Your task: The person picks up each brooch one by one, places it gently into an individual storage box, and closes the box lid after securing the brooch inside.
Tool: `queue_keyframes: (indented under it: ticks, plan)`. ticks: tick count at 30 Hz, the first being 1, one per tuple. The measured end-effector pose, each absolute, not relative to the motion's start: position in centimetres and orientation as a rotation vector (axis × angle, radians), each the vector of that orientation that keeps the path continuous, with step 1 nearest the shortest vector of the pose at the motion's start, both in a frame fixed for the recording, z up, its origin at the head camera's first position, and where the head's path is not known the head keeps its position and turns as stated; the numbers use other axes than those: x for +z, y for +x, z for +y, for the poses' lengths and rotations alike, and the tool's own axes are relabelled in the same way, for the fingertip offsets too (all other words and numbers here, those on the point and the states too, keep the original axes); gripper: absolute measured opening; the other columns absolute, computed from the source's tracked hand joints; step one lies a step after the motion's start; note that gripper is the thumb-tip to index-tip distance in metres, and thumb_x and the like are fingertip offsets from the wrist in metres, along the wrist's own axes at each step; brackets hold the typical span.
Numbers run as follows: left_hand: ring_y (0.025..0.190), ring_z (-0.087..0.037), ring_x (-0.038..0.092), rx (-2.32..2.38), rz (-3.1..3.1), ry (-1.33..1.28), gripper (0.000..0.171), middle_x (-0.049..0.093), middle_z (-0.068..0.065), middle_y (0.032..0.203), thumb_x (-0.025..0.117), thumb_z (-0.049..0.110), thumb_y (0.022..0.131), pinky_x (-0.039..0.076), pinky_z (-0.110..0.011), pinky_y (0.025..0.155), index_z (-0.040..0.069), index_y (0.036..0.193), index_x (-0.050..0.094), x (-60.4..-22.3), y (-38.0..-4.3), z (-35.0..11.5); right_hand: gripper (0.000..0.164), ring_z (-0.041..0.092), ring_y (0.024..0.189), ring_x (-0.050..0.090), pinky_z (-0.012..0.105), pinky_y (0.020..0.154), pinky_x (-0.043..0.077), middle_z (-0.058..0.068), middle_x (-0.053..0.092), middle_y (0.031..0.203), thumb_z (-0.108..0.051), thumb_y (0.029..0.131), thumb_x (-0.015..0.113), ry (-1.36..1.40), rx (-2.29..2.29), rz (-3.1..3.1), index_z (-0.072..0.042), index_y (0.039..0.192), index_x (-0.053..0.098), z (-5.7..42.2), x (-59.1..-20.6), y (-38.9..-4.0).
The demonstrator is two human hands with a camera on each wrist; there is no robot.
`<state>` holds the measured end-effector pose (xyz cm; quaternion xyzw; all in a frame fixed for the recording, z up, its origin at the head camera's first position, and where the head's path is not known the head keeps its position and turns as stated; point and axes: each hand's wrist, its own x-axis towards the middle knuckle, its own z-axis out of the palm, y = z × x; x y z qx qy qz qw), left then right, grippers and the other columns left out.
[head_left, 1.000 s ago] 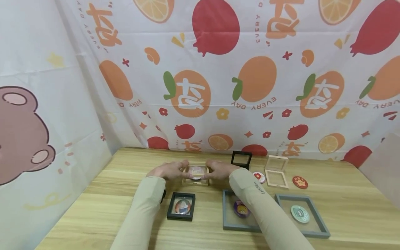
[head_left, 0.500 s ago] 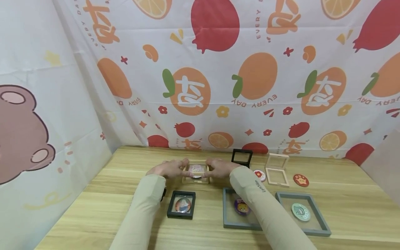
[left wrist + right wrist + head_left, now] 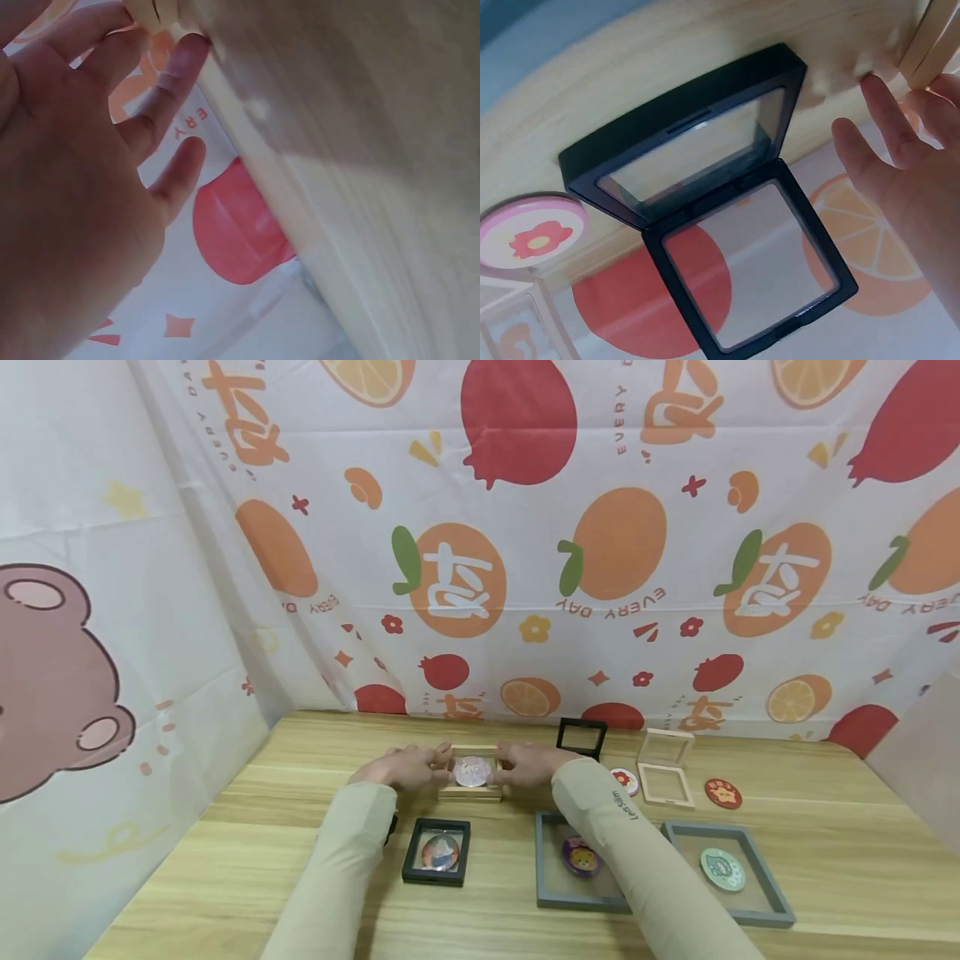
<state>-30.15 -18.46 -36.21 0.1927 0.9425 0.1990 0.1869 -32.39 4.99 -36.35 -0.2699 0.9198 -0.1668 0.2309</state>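
In the head view, a small light-wood-coloured display frame [image 3: 470, 793] lies at the back middle of the table, with a round pale pink badge [image 3: 472, 771] showing inside it. My left hand [image 3: 405, 768] grips the frame's left side, thumb near the front and fingers towards the back. The right hand [image 3: 531, 765] holds the opposite side in the same way. In the left wrist view, the fingertips meet the frame's corner [image 3: 154, 13] at the top. The right wrist view catches only an edge of the frame [image 3: 932, 45] beside the fingers.
A black frame with a badge [image 3: 437, 853] lies in front. Two grey frames [image 3: 581, 906] [image 3: 757, 917] with badges lie front right, one partly under the right forearm. Behind are an open black frame [image 3: 581, 739], an open beige frame [image 3: 665, 785], a flower badge [image 3: 624, 782] and a red badge [image 3: 723, 793].
Both thumbs have drawn apart from over the badge to the frame's sides, so more of the badge shows. The frame's upper front bar has come down close to its lower edge.
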Motion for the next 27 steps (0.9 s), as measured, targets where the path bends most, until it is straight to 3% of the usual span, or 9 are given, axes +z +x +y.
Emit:
queue_keyframes:
  ticks: [16,22,27]
  plan:
    - [0.145,-0.048,0.026,0.498,2.68,0.484,0.066,0.03,-0.008,0.163,0.069,0.036,0.096,0.013,-0.068,0.115,0.007,0.151,0.047,-36.07,-30.2,-17.99,0.068,0.03,0.149,0.027,0.046,0.119,0.026,0.014,0.026,0.164,-0.036,0.101,0.063,-0.743,-0.361,2.6,-0.003,0.155,0.038,4.95,-35.88,-31.82]
    - [0.142,-0.06,0.019,0.537,2.669,0.408,0.065,0.029,-0.005,0.163,0.069,0.035,0.097,0.014,-0.074,0.111,0.01,0.152,0.046,-36.12,-30.13,-17.94,0.069,0.031,0.15,0.024,0.048,0.119,0.023,0.011,0.021,0.166,-0.038,0.102,0.061,-0.686,-0.335,2.614,-0.005,0.157,0.035,4.61,-35.89,-31.48]
    - [0.143,-0.057,0.02,0.541,2.67,0.416,0.063,0.03,-0.006,0.163,0.07,0.031,0.097,0.013,-0.072,0.112,0.008,0.151,0.048,-35.99,-30.1,-17.83,0.071,0.03,0.151,0.023,0.047,0.119,0.022,0.01,0.019,0.167,-0.039,0.102,0.061,-0.683,-0.323,2.616,-0.006,0.158,0.033,4.54,-35.86,-31.42]
